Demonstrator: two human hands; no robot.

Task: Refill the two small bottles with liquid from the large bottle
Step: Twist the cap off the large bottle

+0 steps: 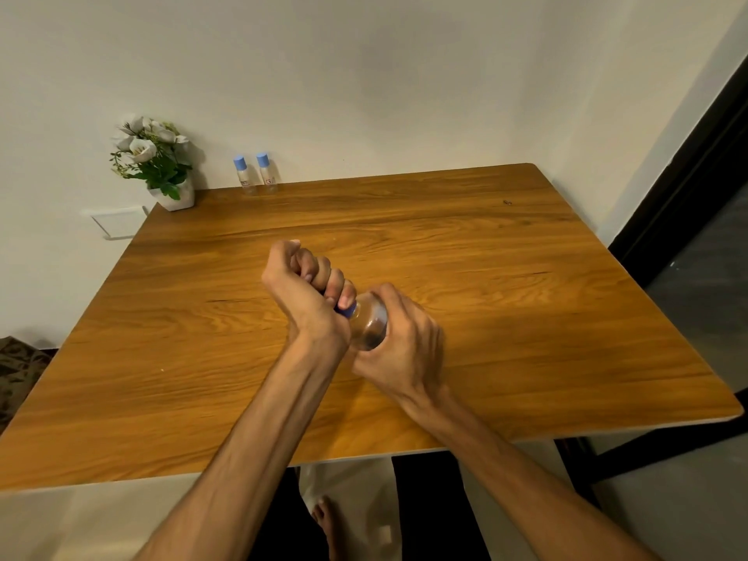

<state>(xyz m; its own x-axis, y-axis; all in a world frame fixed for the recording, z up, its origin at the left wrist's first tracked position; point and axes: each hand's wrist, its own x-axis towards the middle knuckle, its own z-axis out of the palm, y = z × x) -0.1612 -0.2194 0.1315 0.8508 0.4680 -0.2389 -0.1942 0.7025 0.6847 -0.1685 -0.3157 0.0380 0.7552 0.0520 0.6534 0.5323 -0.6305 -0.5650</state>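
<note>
Hands meet over the middle of the brown wooden table (pixel 485 277): right hand (pixel 398 346) wraps the large clear plastic bottle (pixel 370 323), left hand (pixel 301 285) curls tight round its dark blue cap (pixel 347 310). At 11 o'clock, 2 small clear blue-capped bottles (pixel 256 174) stand side by side, near the white potted flowers (pixel 156 159).

bare forearms (pixel 259 431), no sleeves; dark trousers (pixel 429 508); bare foot (pixel 324 516)

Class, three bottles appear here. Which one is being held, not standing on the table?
The large bottle, gripped by both hands, its cap dark blue. The two small bottles stand untouched by the wall, light-blue caps on.
</note>
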